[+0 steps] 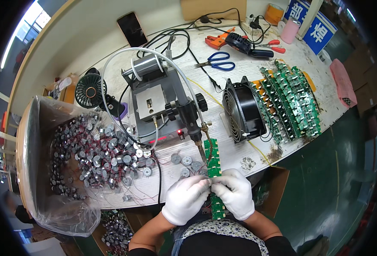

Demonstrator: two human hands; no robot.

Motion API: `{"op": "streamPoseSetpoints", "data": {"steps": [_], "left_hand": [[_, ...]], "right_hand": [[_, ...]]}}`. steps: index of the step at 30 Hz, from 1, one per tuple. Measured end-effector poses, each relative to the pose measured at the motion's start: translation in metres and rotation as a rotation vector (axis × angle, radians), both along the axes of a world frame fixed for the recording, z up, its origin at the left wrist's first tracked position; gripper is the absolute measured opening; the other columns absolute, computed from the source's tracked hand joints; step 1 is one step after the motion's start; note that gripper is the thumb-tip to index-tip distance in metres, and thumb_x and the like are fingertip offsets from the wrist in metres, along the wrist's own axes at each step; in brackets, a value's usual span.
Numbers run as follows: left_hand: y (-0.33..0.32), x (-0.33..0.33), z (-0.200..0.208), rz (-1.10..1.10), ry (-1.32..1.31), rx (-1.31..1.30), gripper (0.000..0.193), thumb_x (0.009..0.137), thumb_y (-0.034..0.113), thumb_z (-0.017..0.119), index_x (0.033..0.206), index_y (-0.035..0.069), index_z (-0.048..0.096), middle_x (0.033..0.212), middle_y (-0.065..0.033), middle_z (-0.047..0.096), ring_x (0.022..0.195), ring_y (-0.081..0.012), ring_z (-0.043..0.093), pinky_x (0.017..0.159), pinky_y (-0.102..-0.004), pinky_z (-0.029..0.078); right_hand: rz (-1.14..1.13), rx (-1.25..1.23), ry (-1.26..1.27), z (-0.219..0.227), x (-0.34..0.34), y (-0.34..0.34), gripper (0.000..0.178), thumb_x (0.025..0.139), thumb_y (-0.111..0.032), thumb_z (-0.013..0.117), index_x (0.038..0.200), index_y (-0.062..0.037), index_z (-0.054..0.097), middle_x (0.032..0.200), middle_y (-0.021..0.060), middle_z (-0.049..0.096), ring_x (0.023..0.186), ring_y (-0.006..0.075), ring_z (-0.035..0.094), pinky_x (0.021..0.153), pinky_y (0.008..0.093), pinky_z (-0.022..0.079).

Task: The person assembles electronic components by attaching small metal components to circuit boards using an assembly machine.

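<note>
A long strip of green circuit boards (pixel 214 160) runs from under the soldering machine's tip (pixel 202 152) toward my body, past the table's front edge. My left hand (pixel 187 199), in a white glove, has its fingers pinched together over the strip's left edge; what lies in the pinch is too small to make out. From the other side my gloved right hand (pixel 234 194) closes its fingers on the strip, its fingertips almost touching the left ones. Several small round motors (pixel 185 172) with thin wires lie just left of the strip.
A plastic-lined box (pixel 30 149) spills a heap of small motors (pixel 107 160) at left. The soldering machine (pixel 152 102) stands mid-table. Right of it are a black fan (pixel 244 109) and stacked circuit boards (pixel 291 102). Blue-handled scissors (pixel 220 62) and a phone (pixel 131 29) lie farther back.
</note>
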State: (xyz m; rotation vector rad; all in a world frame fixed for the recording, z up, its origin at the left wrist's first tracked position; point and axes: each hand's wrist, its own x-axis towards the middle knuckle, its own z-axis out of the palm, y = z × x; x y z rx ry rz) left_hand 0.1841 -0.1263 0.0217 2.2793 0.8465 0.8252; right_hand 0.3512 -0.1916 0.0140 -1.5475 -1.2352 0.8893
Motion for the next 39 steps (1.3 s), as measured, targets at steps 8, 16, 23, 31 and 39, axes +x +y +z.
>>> {"op": "streamPoseSetpoints", "data": {"steps": [8,16,23,31,39], "left_hand": [[-0.002,-0.003,-0.005,-0.004,0.047,0.159,0.024,0.075,0.003,0.074,0.098,0.004,0.066,0.093,-0.0097,0.068,0.074,-0.0276,0.067,0.063,-0.035,0.053],[0.023,-0.037,0.025,0.297,-0.293,-0.914,0.01,0.089,0.001,0.061,0.098,-0.003,0.059,0.089,-0.0078,0.067,0.079,-0.0095,0.061,0.071,-0.0251,0.051],[0.049,-0.042,0.049,0.073,0.177,-0.268,0.008,0.08,0.006,0.07,0.085,0.003,0.065,0.081,-0.0119,0.069,0.072,-0.0244,0.068,0.067,-0.0322,0.053],[0.022,-0.018,0.019,0.145,0.097,-0.478,0.011,0.082,0.011,0.072,0.087,0.003,0.066,0.079,-0.0127,0.069,0.064,-0.02,0.067,0.061,-0.0306,0.052],[0.014,-0.011,0.006,0.184,0.023,-0.562,0.014,0.082,0.011,0.072,0.091,0.002,0.067,0.073,-0.0118,0.064,0.056,-0.0169,0.06,0.055,-0.0298,0.049]], "right_hand": [[0.016,0.01,0.047,0.004,-0.001,-0.001,0.017,0.078,-0.011,0.076,0.093,-0.0018,0.073,0.087,0.0103,0.063,0.079,0.0213,0.063,0.072,0.0307,0.05],[0.041,0.009,-0.06,0.004,0.003,-0.003,0.017,0.078,-0.01,0.074,0.094,-0.0034,0.073,0.085,0.0117,0.061,0.078,0.0248,0.062,0.071,0.0335,0.049],[0.059,0.072,-0.112,0.006,-0.002,-0.001,0.026,0.078,-0.008,0.073,0.104,-0.0044,0.071,0.088,0.013,0.062,0.079,0.026,0.063,0.071,0.0342,0.051],[0.061,0.115,-0.184,0.01,-0.004,0.001,0.033,0.075,-0.005,0.074,0.108,-0.0011,0.069,0.089,0.013,0.062,0.076,0.0244,0.063,0.069,0.0324,0.051],[0.061,0.14,-0.212,0.007,-0.008,0.003,0.034,0.075,-0.003,0.074,0.109,-0.0033,0.07,0.088,0.0129,0.063,0.076,0.0248,0.063,0.069,0.033,0.051]]}}
